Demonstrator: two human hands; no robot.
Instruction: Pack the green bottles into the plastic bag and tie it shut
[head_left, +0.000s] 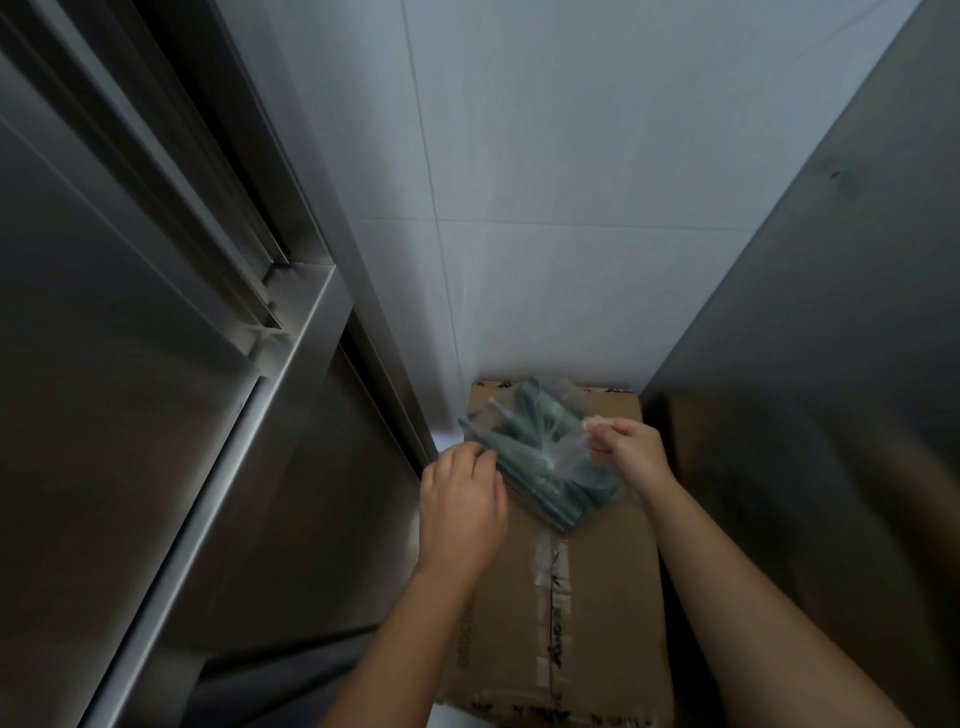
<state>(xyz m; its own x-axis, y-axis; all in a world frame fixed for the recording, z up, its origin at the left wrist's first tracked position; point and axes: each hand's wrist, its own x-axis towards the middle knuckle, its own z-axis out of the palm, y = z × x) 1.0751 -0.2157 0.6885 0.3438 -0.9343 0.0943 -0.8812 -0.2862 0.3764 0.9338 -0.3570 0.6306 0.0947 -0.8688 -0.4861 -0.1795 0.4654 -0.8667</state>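
Note:
A clear plastic bag (563, 457) lies on top of a taped cardboard box (587, 571). Several dark green bottles (524, 441) lie inside the bag, pointing away from me. My left hand (460, 499) pinches the bag's left edge with closed fingers. My right hand (631, 449) pinches the bag's right edge near its top, thumb and fingers together. The two hands hold the bag's mouth apart across the bottles.
A stainless steel cabinet (156, 364) with sliding door rails fills the left side. Another steel panel (831, 312) rises on the right. A white tiled wall (545, 182) stands behind the box. The box sits in the narrow gap between them.

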